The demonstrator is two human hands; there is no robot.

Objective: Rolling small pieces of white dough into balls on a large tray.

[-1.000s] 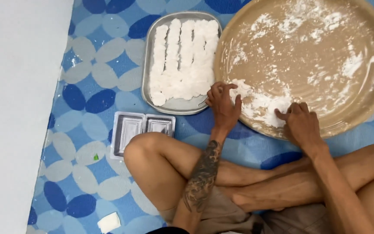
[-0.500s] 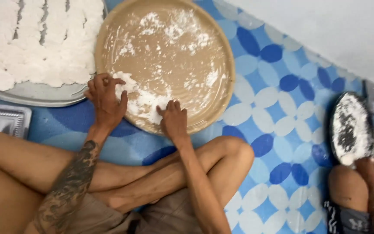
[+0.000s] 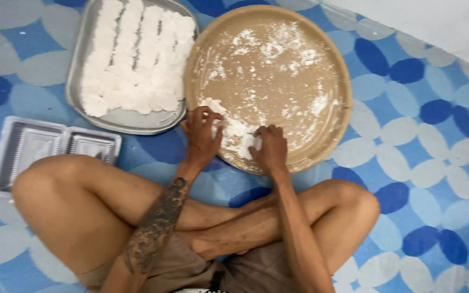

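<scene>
I sit cross-legged on a blue patterned floor mat. A large round tan tray [image 3: 332,81], dusted with white flour, lies in front of me. My left hand [image 3: 201,138] rests on its near rim, fingers curled over a patch of white dough [image 3: 233,130]. My right hand [image 3: 270,149] sits just to the right of it, fingers bent down onto the same white patch. Whether either hand actually grips a piece is hard to tell. A metal tray [image 3: 123,119] at the upper left holds rows of white dough pieces [image 3: 137,59].
A clear plastic hinged container [image 3: 52,146] lies open by my left knee. A white wall or board [image 3: 435,21] borders the mat at the upper right. My crossed legs fill the lower part of the view.
The view swung to the right and then back left. My hands stayed at the near rim of the round tray and have drawn closer together over the white patch.
</scene>
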